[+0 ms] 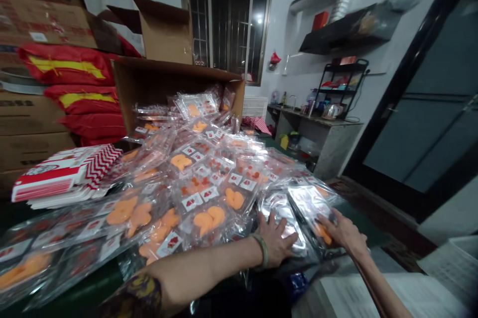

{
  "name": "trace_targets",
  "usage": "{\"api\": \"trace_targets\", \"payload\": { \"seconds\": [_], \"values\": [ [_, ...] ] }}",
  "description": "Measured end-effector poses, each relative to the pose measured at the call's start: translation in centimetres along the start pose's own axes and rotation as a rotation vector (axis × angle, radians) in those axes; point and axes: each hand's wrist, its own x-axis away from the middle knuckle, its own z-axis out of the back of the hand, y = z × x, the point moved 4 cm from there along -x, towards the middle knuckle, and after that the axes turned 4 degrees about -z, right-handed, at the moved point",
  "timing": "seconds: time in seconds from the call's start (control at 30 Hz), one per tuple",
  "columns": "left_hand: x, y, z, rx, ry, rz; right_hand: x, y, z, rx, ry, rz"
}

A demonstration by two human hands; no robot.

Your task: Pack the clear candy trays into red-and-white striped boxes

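Observation:
Clear plastic packets (209,221) lie in a broad heap before me, with orange shaped pieces, small red pieces and white labels inside. My left hand (275,241), with a pale green bangle at the wrist, rests fingers spread on a packet with a silvery moulded tray (276,203). Just to its right, my right hand (345,232) grips the near right edge of another shiny packet (308,201). An orange piece (321,233) shows in that packet beside my fingers. The two packets lie side by side at the heap's right end.
Behind the heap, a large open cardboard box (179,66) lies on its side with packets spilling out. Folded red and white printed cards (63,171) are stacked at left. Red sacks (85,101) and cartons (30,114) rise behind them. A white plastic crate (451,268) stands lower right.

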Motion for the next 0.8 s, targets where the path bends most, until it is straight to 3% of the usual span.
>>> {"api": "trace_targets", "payload": {
  "seconds": [0.2, 0.43, 0.57, 0.7, 0.8],
  "values": [
    [-1.2, -0.3, 0.2, 0.039, 0.060, 0.022, 1.4, -0.1, 0.4, 0.024, 0.124, 0.029],
    [0.0, 0.6, 0.7, 0.017, 0.024, -0.048, 2.0, 0.1, 0.9, -0.033, 0.147, 0.000],
    [1.0, 1.6, 2.1, -0.006, 0.060, -0.097, 2.4, 0.3, 1.8, -0.068, 0.243, -0.010],
    [4.9, 2.1, 4.5, -0.045, 0.075, -0.134, 3.4, 2.8, 2.7, -0.110, 0.339, -0.040],
    [10.5, 2.0, 6.0, -0.118, 0.140, -0.096, 4.6, 7.7, 2.5, -0.141, 0.378, -0.190]
  ]
}}
